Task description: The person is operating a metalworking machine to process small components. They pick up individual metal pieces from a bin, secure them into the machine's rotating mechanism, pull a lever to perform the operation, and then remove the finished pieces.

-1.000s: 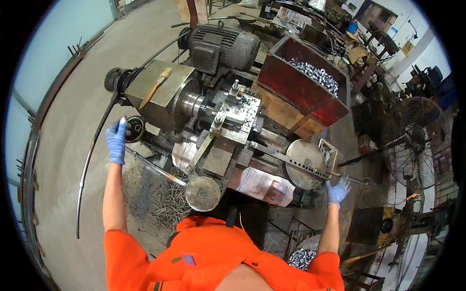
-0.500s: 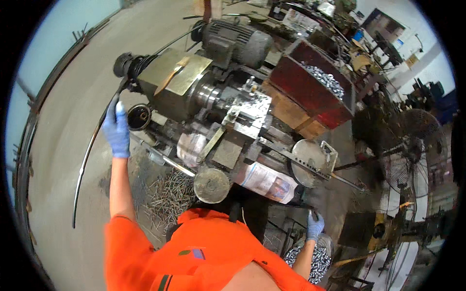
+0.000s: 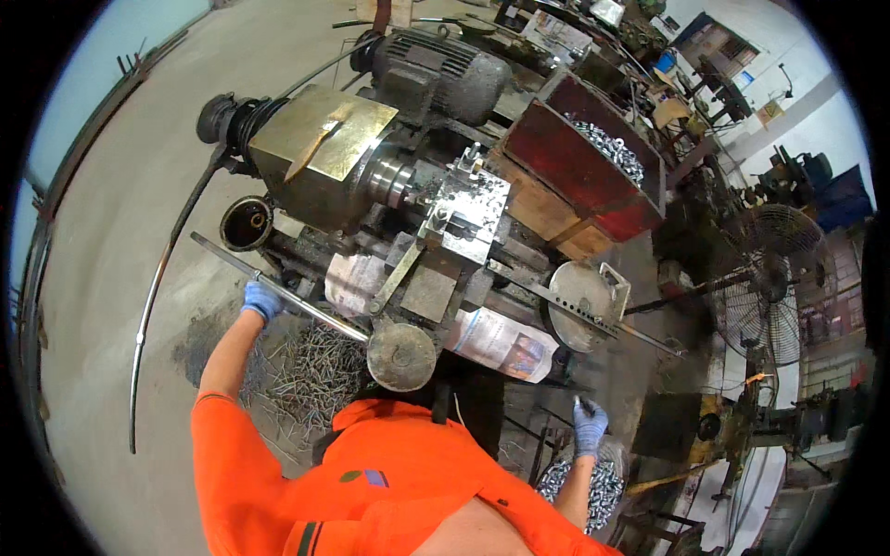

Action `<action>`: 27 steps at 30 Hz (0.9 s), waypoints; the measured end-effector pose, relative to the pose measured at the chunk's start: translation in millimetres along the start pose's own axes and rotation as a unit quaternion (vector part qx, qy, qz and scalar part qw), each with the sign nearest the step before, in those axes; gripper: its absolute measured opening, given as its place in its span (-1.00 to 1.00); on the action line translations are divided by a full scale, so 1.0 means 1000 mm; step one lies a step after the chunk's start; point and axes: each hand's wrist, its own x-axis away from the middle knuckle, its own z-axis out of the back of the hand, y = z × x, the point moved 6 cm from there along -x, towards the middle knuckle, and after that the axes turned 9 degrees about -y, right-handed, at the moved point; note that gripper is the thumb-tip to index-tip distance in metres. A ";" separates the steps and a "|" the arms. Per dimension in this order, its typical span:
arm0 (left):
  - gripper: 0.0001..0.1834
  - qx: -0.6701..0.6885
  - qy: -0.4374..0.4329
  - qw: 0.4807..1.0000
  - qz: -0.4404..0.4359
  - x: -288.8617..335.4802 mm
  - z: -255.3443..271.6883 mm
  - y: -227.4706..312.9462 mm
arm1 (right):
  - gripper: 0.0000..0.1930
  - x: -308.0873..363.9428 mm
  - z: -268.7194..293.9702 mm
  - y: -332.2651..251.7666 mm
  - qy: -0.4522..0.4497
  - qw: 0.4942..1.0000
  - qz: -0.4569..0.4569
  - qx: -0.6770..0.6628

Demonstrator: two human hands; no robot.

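Note:
My left hand point(image 3: 263, 301), in a blue-grey glove, is low at the left, up against the underside of a long steel bar point(image 3: 301, 301). Its fingers are mostly hidden, so whether they grip the bar does not show. At the lower right, my right hand point(image 3: 590, 428) is also gloved, with fingers drawn together and dark at the tips; anything held there is too small to name. Beneath it stands a bucket of short shiny metal pieces point(image 3: 598, 496). Ahead sits a lathe-like machine with a round steel chuck point(image 3: 390, 182) and a chip-strewn metal slide block point(image 3: 475, 206).
A dark red bin point(image 3: 579, 167) of metal parts stands beyond the machine, beside an electric motor point(image 3: 438, 79). A wooden-handled brush point(image 3: 313, 151) lies on the brass-coloured cover. Thin scrap rods point(image 3: 311, 375) cover the floor below the bar. A caged fan point(image 3: 765, 283) is at the right.
My left hand has come down from the upper end of the curved hose-like rod to the steel bar. My right hand has shifted slightly, staying over the bucket.

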 end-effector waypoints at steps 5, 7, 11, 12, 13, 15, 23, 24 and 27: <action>-0.76 0.217 0.048 0.965 0.140 0.018 0.004 0.027 | -0.79 0.037 -0.009 -0.014 -0.037 0.998 -0.050 -0.019; -0.77 0.347 0.199 0.892 0.212 0.029 -0.012 0.045 | -0.74 0.039 -0.020 -0.017 -0.059 0.997 -0.048 0.010; -0.74 0.144 -0.011 0.984 0.103 0.013 -0.009 0.037 | -0.68 0.035 -0.034 -0.007 -0.095 0.994 -0.046 0.018; -0.74 0.128 -0.034 0.988 0.082 0.009 -0.010 0.029 | -0.68 0.032 -0.033 -0.007 -0.089 0.995 -0.033 0.019; -0.72 0.112 -0.026 0.992 0.051 0.006 -0.016 0.018 | -0.71 0.030 -0.031 -0.002 -0.082 0.996 -0.024 0.016; -0.71 0.093 -0.018 0.995 0.025 -0.004 -0.020 0.009 | -0.77 0.027 -0.027 0.005 -0.069 0.998 -0.006 0.009; -0.51 0.245 -0.016 0.969 0.037 0.040 0.007 -0.037 | -0.79 0.041 -0.027 -0.011 -0.099 0.995 -0.010 -0.004; -0.54 0.263 0.025 0.961 0.086 0.054 0.006 -0.063 | -0.79 0.041 -0.029 -0.020 -0.098 0.995 -0.013 -0.025; -0.61 0.614 0.182 0.754 0.148 0.124 0.109 -0.097 | -0.75 0.039 -0.026 -0.030 -0.100 0.994 -0.040 0.004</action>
